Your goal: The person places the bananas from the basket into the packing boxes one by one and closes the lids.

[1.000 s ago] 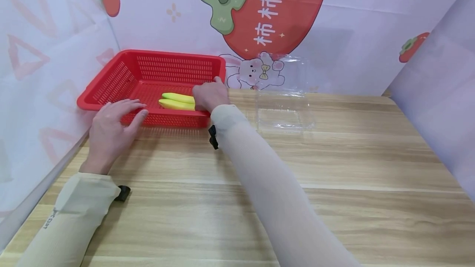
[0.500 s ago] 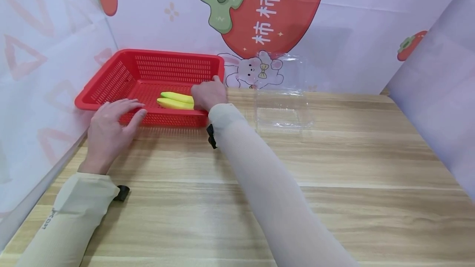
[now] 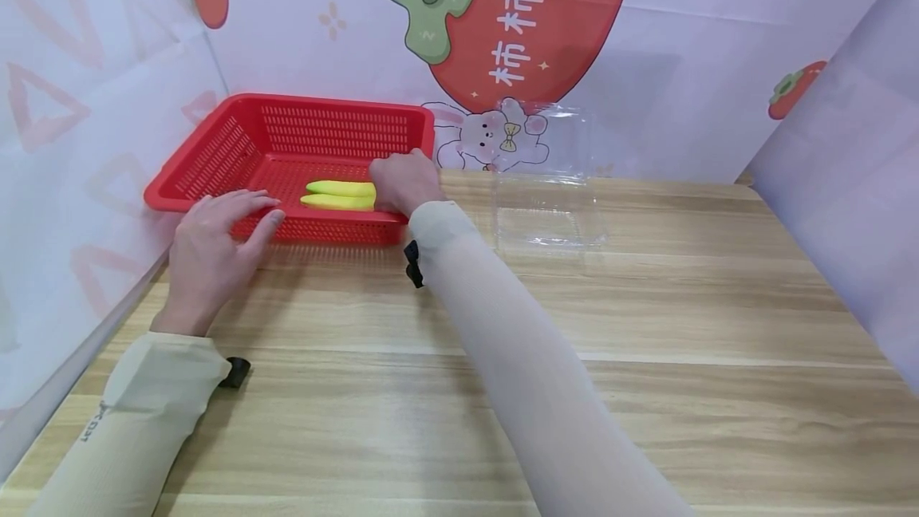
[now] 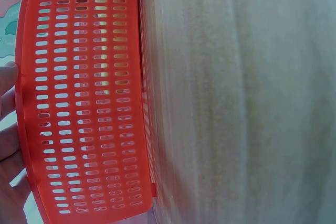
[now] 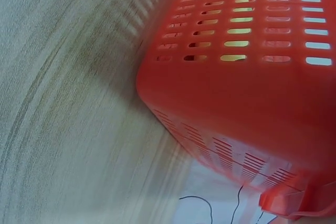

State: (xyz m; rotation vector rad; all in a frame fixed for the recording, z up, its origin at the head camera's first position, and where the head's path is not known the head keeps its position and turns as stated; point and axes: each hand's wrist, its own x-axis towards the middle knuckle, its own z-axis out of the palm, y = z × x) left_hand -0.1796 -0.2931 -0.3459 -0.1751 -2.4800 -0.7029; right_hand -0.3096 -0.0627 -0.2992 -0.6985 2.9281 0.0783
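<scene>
Lying side by side in the red basket (image 3: 330, 230), close to its near wall: bananas (image 3: 337, 202), yellow with greenish tips; probably light, fairly firm, smooth enough to slip, not fragile. Suggested hold: round the middle or an end. Right hand (image 3: 408, 183): curled round the bananas' right ends, fingertips hidden. Left hand (image 3: 215, 250): fingers relaxed at the near rim, nothing held; contact unclear. Clear box (image 3: 542, 218): on the surface (image 3: 323, 421), head view only. Wrist views add: yellow through the slots; left fingers beyond the rim.
</scene>
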